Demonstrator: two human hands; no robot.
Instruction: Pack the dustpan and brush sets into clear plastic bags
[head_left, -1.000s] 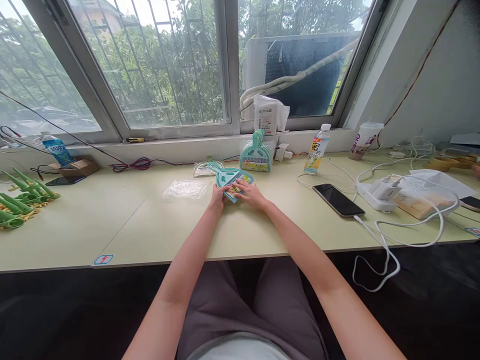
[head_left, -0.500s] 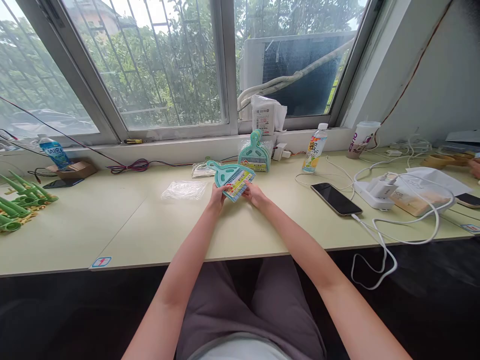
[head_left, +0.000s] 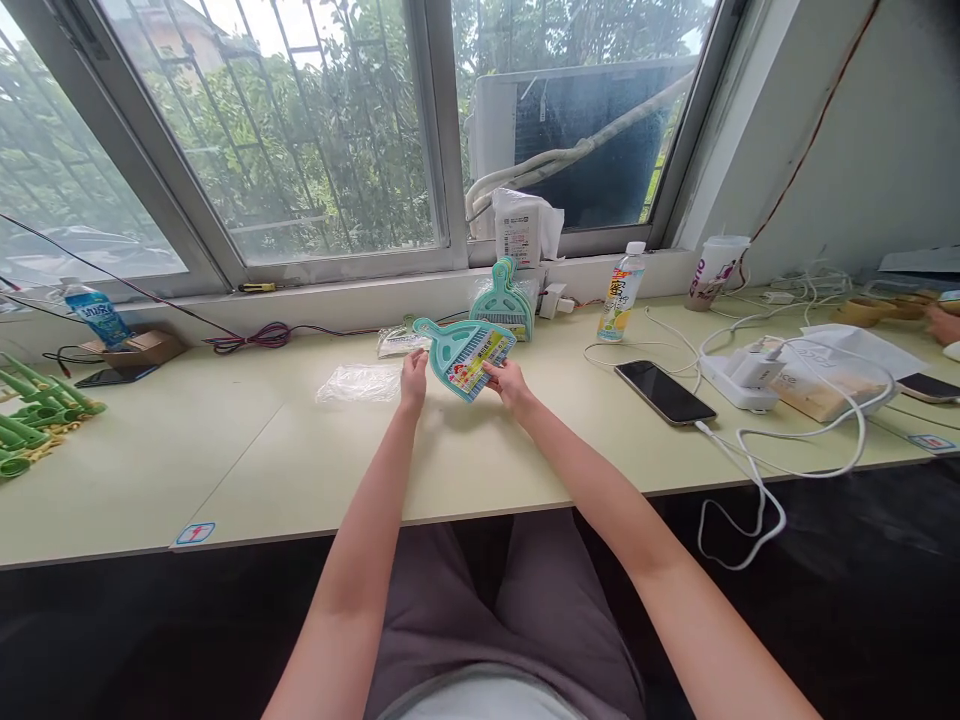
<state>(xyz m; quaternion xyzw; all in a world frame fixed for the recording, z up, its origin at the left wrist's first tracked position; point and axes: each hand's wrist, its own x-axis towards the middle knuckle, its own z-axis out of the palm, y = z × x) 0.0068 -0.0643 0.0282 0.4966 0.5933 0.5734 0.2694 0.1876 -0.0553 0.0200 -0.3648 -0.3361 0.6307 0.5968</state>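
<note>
A mint-green mini dustpan (head_left: 471, 358) with a striped brush and a yellow printed label is tilted above the table, its handle pointing up and left. My right hand (head_left: 507, 384) grips its lower right edge, thumb on the front. Just left of the dustpan is my left hand (head_left: 413, 380), fingers up and apart from the pan's edge, with nothing visible in it. Behind, a stack of similar mint-green dustpans (head_left: 501, 302) leans upright by the window sill. A crumpled clear plastic wrapper (head_left: 358, 383) lies left of my left hand, and a flat plastic-wrapped packet (head_left: 397, 341) lies behind it.
To the right are a drink bottle (head_left: 622, 292), a phone (head_left: 664, 392) on a white cable, a power strip (head_left: 739, 382) and a lidded cup (head_left: 717, 272). Green plastic parts (head_left: 37, 415) sit at the far left, near a blue bottle (head_left: 97, 314). Another person's hand (head_left: 943, 325) shows at the right edge.
My left hand has let go of the dustpan's lower left edge and moved left and up beside it. My right hand still holds the dustpan. The view has shifted slightly.
</note>
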